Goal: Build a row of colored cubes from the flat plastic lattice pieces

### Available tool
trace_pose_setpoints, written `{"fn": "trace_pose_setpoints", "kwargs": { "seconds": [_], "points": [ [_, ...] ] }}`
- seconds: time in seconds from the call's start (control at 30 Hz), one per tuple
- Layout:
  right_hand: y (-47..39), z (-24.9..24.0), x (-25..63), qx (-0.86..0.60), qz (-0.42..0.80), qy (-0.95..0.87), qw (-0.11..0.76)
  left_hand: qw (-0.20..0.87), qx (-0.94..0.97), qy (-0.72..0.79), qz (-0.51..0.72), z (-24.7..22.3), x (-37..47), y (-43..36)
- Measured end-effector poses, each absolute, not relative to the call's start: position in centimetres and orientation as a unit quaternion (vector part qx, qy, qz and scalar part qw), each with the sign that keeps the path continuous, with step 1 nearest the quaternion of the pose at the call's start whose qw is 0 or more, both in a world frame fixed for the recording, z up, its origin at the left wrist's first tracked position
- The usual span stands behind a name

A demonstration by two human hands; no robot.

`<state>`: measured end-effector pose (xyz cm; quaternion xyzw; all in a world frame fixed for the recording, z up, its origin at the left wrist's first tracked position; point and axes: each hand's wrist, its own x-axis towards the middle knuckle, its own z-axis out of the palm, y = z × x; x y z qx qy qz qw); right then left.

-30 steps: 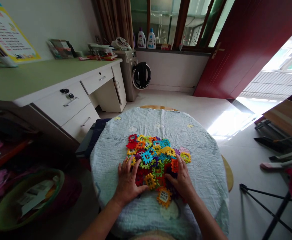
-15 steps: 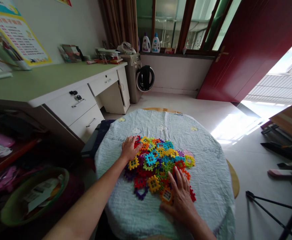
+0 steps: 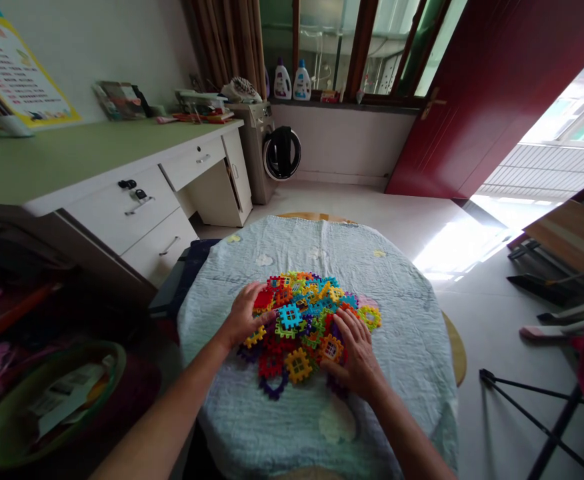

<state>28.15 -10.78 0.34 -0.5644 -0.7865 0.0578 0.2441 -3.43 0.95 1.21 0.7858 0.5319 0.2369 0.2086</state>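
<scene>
Colourful plastic interlocking pieces lie heaped on a round table with a pale blue cloth. At the heap's left edge rests my left hand, its thumb and fingers apart beside red and yellow pieces. My right hand touches the right side of the heap, fingers spread next to an orange window piece. Neither hand grips a piece. A light blue window piece sits on top between them. What lies under my fingers is partly hidden.
A green-topped desk runs along the left, with a washing machine beyond it. A basket stands at the lower left. Black metal legs and a red door are to the right.
My right hand has moved up and inward against the heap, and pieces there have shifted. My left hand has come slightly lower on the heap's left side. The view has shifted a little.
</scene>
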Motion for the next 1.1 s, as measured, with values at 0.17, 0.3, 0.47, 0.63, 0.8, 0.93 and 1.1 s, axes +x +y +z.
{"fn": "trace_pose_setpoints", "kwargs": {
  "seconds": [0.17, 0.3, 0.47, 0.63, 0.8, 0.93, 1.1],
  "points": [
    [-15.3, -0.7, 30.4, -0.627, 0.090, -0.753, 0.177, 0.140, 0.852, 0.467, 0.192, 0.8, -4.5, -7.5],
    [-15.7, -1.7, 30.8, -0.634, 0.115, -0.748, 0.156, 0.077, 0.863, 0.465, 0.181, -0.1, -2.3, -10.9],
    [-12.7, -1.8, 30.6, -0.625, 0.126, -0.744, 0.202, 0.017, 0.833, 0.515, 0.202, -0.5, 0.0, -9.9],
    [-12.3, -2.2, 30.6, -0.624, 0.104, -0.747, 0.204, 0.001, 0.838, 0.502, 0.213, -0.4, -0.3, -9.7],
    [-11.4, 0.1, 30.7, -0.610, 0.087, -0.755, 0.226, 0.015, 0.801, 0.530, 0.278, 0.4, -2.4, -7.8],
    [-6.2, 3.6, 30.4, -0.621, 0.124, -0.723, 0.274, 0.015, 0.754, 0.577, 0.315, -0.1, -4.4, -3.1],
    [2.0, 3.9, 29.5, -0.657, 0.211, -0.684, 0.237, 0.044, 0.732, 0.603, 0.313, -1.9, -5.6, 0.8]
  ]
}}
